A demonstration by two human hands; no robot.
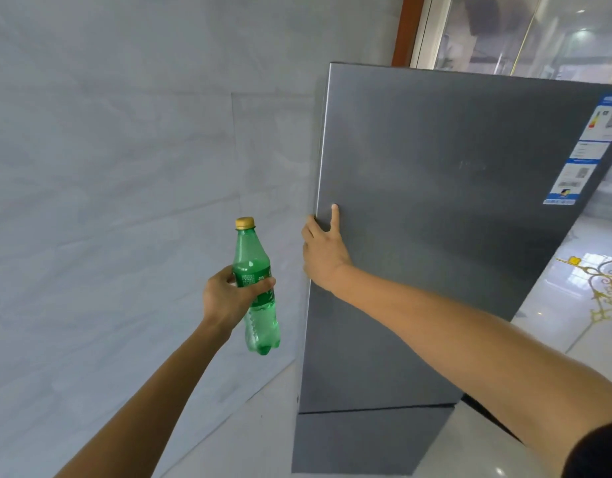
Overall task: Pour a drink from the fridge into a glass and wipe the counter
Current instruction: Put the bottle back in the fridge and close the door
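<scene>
Right arm nearest the lens: dark sleeve [597,450] at the lower right corner, bare forearm running up and left to the right grip [323,257]. Right grip is on the left edge of the grey fridge door [435,201]: thumb straight, flat on the door face, pointing up; fingers [309,229] bent round the edge, tips hidden behind it. Whether the door sits fully shut against the cabinet: cannot tell. Left grip [225,298] is lower and further left, narrow, wrapped round the middle of the green bottle [261,322] at its label, thumb across the front. Bottle is in the air, near upright, top leaning slightly left, yellow cap [245,222] on, base touching nothing. Bottle is just beside the door edge, apart from it; a narrow gap separates the two grips. Edges: the door's left edge runs top to bottom close to the pale grey tiled wall [108,167]; a horizontal seam low down divides it from the lower door [366,443]. Blue-and-white sticker [587,150] sits on the door's far right side. Open room: the wall closes off the left, behind the bottle; glossy white floor [556,322] with a gold ornament [604,288] opens to the right of the fridge; a strip of floor also shows between wall and fridge base. Glass panel [521,32] with brown frame [406,29] stands above the fridge top.
</scene>
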